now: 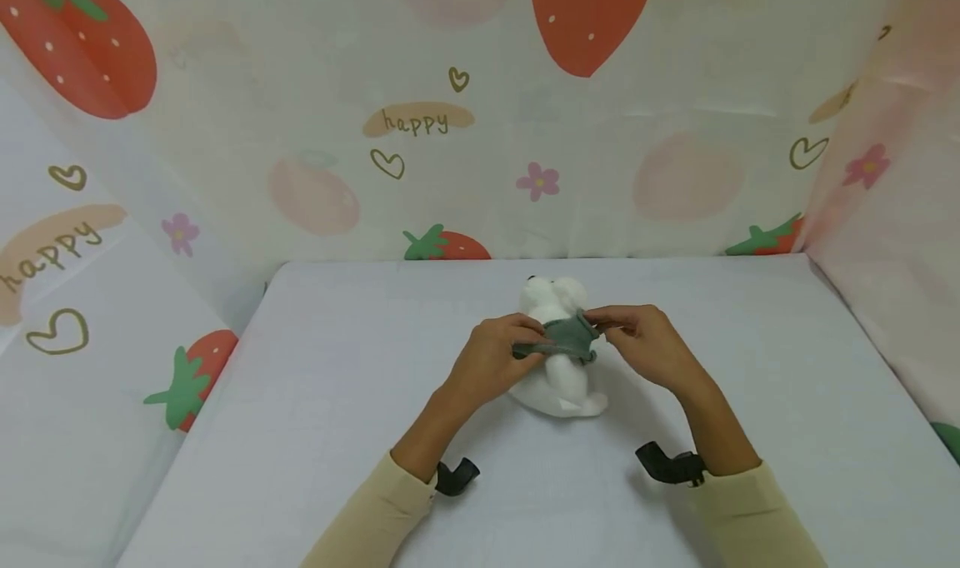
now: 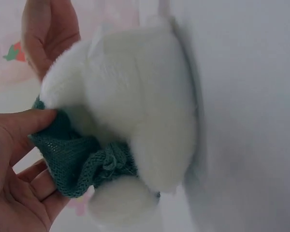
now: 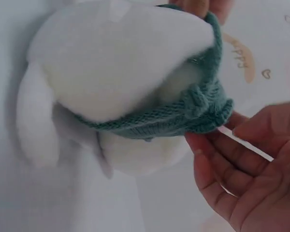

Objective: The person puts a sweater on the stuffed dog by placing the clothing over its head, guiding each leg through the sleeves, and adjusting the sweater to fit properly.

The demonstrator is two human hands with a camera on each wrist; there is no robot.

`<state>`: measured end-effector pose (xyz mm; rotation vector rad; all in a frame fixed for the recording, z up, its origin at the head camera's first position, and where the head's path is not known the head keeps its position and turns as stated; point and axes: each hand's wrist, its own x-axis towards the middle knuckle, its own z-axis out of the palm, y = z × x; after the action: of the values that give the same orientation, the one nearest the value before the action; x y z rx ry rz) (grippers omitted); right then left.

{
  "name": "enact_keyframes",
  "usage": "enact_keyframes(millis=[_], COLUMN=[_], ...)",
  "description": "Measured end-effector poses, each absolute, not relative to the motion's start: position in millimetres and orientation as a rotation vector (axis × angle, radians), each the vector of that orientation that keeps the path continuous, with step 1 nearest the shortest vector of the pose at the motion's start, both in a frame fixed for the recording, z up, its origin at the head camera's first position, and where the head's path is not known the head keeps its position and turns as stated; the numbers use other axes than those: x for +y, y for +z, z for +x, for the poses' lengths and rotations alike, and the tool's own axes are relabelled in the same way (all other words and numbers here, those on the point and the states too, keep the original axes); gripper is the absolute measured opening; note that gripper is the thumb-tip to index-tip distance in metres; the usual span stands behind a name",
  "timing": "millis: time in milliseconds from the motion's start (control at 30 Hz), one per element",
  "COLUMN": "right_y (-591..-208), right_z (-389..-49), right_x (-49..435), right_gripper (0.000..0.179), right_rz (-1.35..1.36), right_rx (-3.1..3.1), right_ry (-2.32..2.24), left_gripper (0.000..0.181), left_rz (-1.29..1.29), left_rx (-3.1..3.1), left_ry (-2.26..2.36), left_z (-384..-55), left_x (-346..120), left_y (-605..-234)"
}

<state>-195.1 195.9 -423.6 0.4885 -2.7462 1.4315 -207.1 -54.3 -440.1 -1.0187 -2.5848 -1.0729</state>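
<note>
A white plush toy animal (image 1: 566, 376) sits on the white table, with a green knitted sweater (image 1: 570, 336) around its upper body. My left hand (image 1: 497, 353) pinches the sweater's lower edge on the left. In the left wrist view the thumb (image 2: 36, 121) lies over the knit with the fingers behind it, and the fabric is pulled away from the fur. On the other side, my right hand (image 1: 647, 347) pinches the sweater near the toy's shoulder. The right wrist view shows fingertips (image 3: 195, 140) at the rolled knit edge, close beside the white body (image 3: 111, 58).
A white cloth covers the table (image 1: 337, 418). Behind it hangs a pale curtain (image 1: 600, 127) printed with strawberries, hearts and flowers, which continues along both sides. Black wrist cameras (image 1: 457, 476) sit at the cuffs of the beige sleeves (image 1: 382, 510).
</note>
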Motion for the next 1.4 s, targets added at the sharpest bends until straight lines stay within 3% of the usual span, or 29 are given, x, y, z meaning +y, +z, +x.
enact_keyframes(millis=[267,533,1067,1233,1400], right_y=[-421.7,-419.4,-427.6,-428.6,-430.8], right_z=[-194.4,-189.2,-184.9,-189.8,-195.1], right_x=[192.7,188.9,164.0,169.9,179.0], right_gripper=[0.021,0.029,0.028,0.021,0.016], right_rz=[0.425,0.538,0.363,0.39,0.239], right_rx=[-2.765,-2.84,-2.913,-2.847,-2.767], right_ry=[1.375,1.231,0.905,1.136,1.431], left_gripper=[0.01,0.01,0.018,0.013,0.015], left_rz=[-1.068,-1.062,-1.148,-1.14,-1.095], left_rx=[-2.626,-2.643,-2.684,-2.593,-2.498], left_ry=[-0.99,-0.963,-0.668,-0.494,-0.417], left_z=[-201.7,-199.0,-200.3,-201.9,-205.8], left_x=[-48.1,-44.8,-49.1,-51.1,-55.0], left_y=[-437.4,-438.1,-438.7,-438.3,-436.0])
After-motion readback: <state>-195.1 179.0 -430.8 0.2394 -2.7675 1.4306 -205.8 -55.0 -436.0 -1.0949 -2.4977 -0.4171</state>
